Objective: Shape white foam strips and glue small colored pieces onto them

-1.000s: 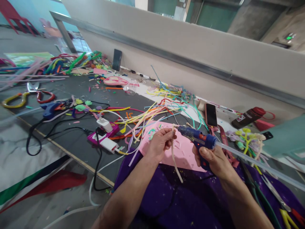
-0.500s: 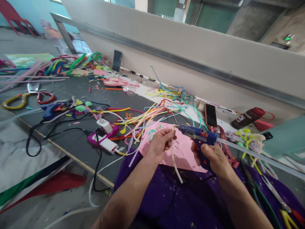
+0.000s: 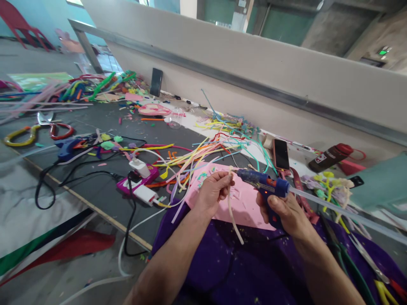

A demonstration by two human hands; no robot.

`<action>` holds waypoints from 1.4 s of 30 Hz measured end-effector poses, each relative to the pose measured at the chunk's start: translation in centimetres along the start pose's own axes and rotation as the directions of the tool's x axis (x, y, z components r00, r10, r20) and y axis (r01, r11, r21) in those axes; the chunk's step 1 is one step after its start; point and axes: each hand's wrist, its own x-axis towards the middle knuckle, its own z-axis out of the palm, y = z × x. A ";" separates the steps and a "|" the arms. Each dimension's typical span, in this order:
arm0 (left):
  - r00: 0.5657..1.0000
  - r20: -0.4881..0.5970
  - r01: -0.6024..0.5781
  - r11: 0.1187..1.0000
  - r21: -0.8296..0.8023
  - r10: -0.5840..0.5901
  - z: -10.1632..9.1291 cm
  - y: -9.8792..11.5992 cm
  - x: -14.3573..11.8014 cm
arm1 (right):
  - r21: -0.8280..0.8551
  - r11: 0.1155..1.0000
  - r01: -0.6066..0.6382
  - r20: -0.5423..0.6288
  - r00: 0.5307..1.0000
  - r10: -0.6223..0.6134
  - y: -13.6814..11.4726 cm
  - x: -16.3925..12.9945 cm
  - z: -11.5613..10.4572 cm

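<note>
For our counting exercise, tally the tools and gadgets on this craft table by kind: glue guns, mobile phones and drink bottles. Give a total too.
Blue plastic glue guns: 2, one held in the right hand, one lying on the table at left
Dark mobile phones: 2
Dark red drink bottle: 1
Total: 5

— What lies on the dark table (image 3: pixel 104 188) to the left?

— A pink power strip (image 3: pixel 138 181) with a white charger (image 3: pixel 140 166) plugged in, black cables (image 3: pixel 51 178) looping off it, and a second blue glue gun (image 3: pixel 67 147) beyond.

— And in the middle?

— A tangle of coloured strips (image 3: pixel 197 154), with a pink sheet (image 3: pixel 246 203) just in front of it.

— Farther right?

— A phone (image 3: pixel 281 153) lying face up, then a dark bottle with a red cap (image 3: pixel 332 156) on its side. Another phone (image 3: pixel 156 81) leans upright against the grey wall (image 3: pixel 254 55). Purple cloth (image 3: pixel 222 262) covers the near edge.
</note>
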 end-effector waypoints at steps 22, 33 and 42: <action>1.000 0.004 -0.004 1.000 0.025 0.004 0.1 -0.1 0.0 | -0.039 0.999 -0.007 -0.001 1.000 0.006 0.3 0.0 -0.2; 1.000 -0.029 0.001 1.000 0.010 -0.001 -0.1 0.0 0.1 | 0.143 0.989 0.028 -0.007 1.000 -0.027 -0.4 0.7 0.4; 0.998 -0.065 0.002 1.000 0.002 -0.002 -0.1 0.3 0.3 | 0.353 0.936 -0.007 0.021 1.000 0.000 -0.1 1.3 0.1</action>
